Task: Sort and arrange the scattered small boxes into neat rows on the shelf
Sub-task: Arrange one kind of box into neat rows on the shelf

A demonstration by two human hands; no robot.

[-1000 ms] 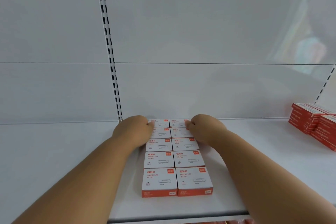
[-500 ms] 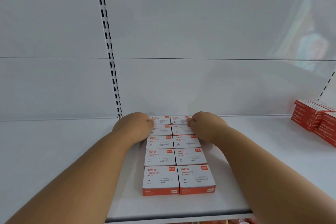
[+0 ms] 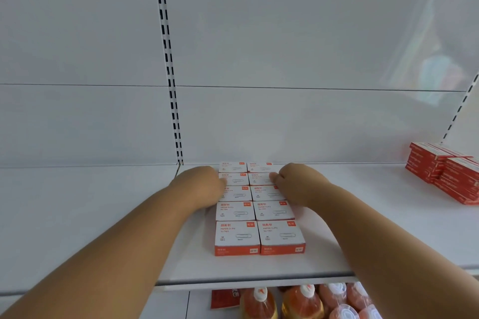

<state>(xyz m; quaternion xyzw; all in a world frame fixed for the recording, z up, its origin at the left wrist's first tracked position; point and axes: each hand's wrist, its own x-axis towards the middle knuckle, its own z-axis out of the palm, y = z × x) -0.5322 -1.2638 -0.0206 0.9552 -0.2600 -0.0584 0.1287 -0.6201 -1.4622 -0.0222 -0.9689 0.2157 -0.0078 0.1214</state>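
Observation:
Small white-and-orange paper clip boxes (image 3: 237, 234) lie flat on the white shelf (image 3: 103, 228) in two tight columns of several rows, reaching back to the rear panel. My left hand (image 3: 201, 186) presses against the left side of the columns around the second and third rows from the back. From the other side my right hand (image 3: 298, 184) presses the right column, its thumb lying on a box top. The fingers of both hands are mostly hidden behind the backs of the hands. Neither hand lifts a box.
A stack of red boxes (image 3: 445, 173) stands at the shelf's far right. A slotted upright (image 3: 168, 72) runs up the rear panel behind my left hand. Orange bottles (image 3: 300, 303) stand on the lower shelf below the front edge.
Both hands have slid slightly toward me along the sides of the two columns. The view has tilted down a little, showing the bottles below.

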